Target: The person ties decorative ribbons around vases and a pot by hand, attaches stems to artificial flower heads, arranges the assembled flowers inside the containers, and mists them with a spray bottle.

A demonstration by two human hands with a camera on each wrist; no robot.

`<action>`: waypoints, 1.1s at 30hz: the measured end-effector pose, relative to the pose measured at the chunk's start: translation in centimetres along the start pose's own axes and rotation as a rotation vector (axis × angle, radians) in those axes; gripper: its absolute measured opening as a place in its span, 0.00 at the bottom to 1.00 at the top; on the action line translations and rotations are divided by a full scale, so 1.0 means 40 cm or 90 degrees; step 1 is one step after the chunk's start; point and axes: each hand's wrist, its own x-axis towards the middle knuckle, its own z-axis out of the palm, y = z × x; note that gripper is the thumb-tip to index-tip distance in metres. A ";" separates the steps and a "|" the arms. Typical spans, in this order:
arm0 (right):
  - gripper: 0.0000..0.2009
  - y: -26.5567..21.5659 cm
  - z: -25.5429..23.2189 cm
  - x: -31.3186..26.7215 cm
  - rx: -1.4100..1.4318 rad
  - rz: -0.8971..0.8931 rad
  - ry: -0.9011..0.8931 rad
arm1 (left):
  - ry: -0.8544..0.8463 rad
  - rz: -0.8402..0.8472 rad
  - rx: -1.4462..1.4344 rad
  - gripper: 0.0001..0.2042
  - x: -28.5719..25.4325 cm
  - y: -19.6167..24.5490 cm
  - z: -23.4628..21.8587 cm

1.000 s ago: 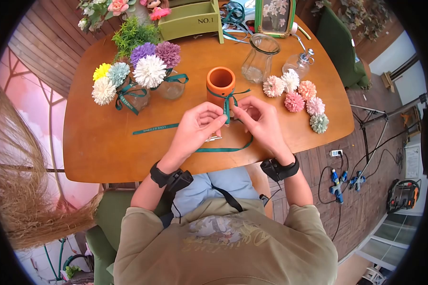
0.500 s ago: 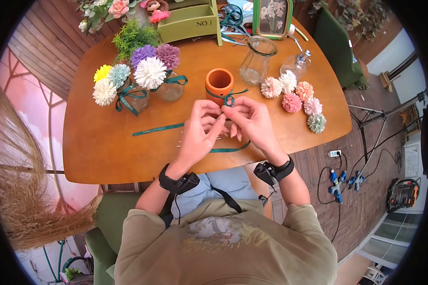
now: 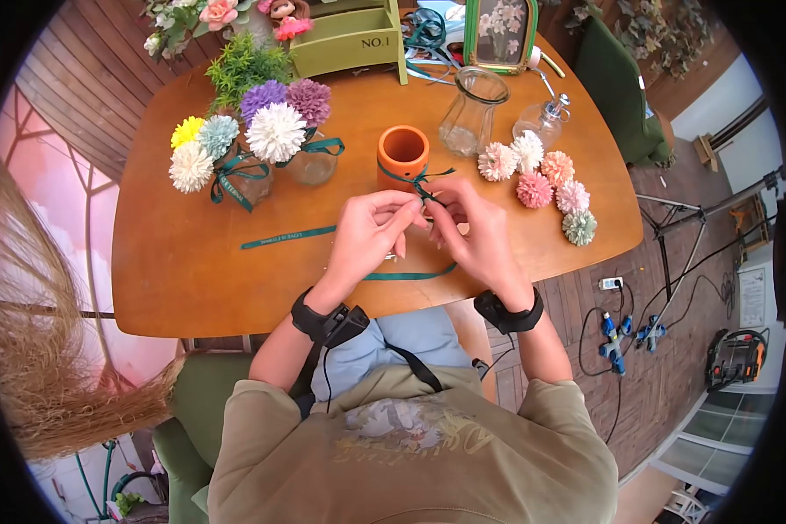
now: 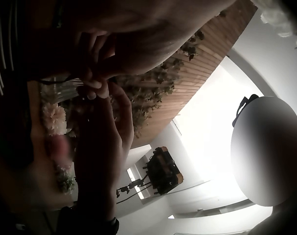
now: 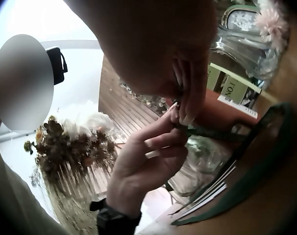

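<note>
A terracotta pot [image 3: 402, 150] stands upright on the table, with a dark green ribbon [image 3: 419, 178] tied round it and knotted at the front. Just before the knot, my left hand [image 3: 371, 234] pinches the ribbon between thumb and fingers. Facing it, my right hand [image 3: 482, 234] also pinches the ribbon, fingertips close to the left ones. In the right wrist view the ribbon [image 5: 207, 132] runs from the fingertips along the pot [image 5: 217, 110]. A longer ribbon length [image 3: 410, 276] lies under the hands, beside thin white sticks [image 5: 214, 188]. The fingers partly cover the knot.
To the left, flower pompoms [image 3: 275, 131] top glass jars with green bows. A glass vase [image 3: 473, 112], a spray bottle [image 3: 546, 118] and several loose pompoms [image 3: 534, 189] are at the right. Behind stand a green NO.1 box [image 3: 349, 54] and a picture frame [image 3: 501, 35].
My hands drew together at the ribbon, where a small loop showed half a second ago. Since then they have parted slightly, and the right fingers have shifted up beside the knot. The pot stays put.
</note>
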 end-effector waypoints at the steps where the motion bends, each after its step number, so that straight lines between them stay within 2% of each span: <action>1: 0.13 0.011 -0.005 0.009 -0.092 -0.113 0.001 | 0.005 -0.006 0.011 0.11 0.001 -0.002 0.000; 2: 0.15 0.016 -0.010 0.015 -0.184 -0.227 0.002 | 0.010 -0.011 0.021 0.12 0.002 -0.004 0.000; 6: 0.17 0.006 -0.026 0.019 -0.293 -0.271 -0.027 | 0.006 -0.001 -0.035 0.13 0.001 -0.015 -0.006; 8: 0.17 0.010 -0.032 0.021 -0.357 -0.297 -0.033 | 0.013 -0.057 -0.169 0.14 -0.003 0.003 0.005; 9: 0.17 0.010 -0.034 0.019 -0.357 -0.296 -0.032 | 0.012 -0.057 -0.169 0.14 -0.004 0.001 0.006; 11: 0.16 0.006 -0.037 0.019 -0.421 -0.352 -0.025 | 0.005 -0.077 -0.298 0.14 -0.003 -0.001 0.004; 15: 0.14 0.016 -0.023 0.022 -0.308 -0.357 -0.008 | 0.040 -0.092 -0.255 0.13 0.001 -0.002 0.017; 17: 0.13 0.016 -0.022 0.018 -0.285 -0.308 -0.009 | 0.076 -0.059 -0.192 0.13 0.005 -0.012 0.028; 20: 0.12 0.016 -0.025 0.022 -0.235 -0.291 -0.014 | 0.098 -0.082 -0.215 0.13 0.009 -0.008 0.034; 30: 0.11 0.021 -0.024 0.016 -0.242 -0.322 -0.052 | 0.121 -0.033 -0.207 0.11 0.013 -0.014 0.031; 33: 0.09 0.013 0.003 0.009 -0.187 -0.264 -0.014 | 0.121 0.000 -0.178 0.10 0.014 -0.016 0.028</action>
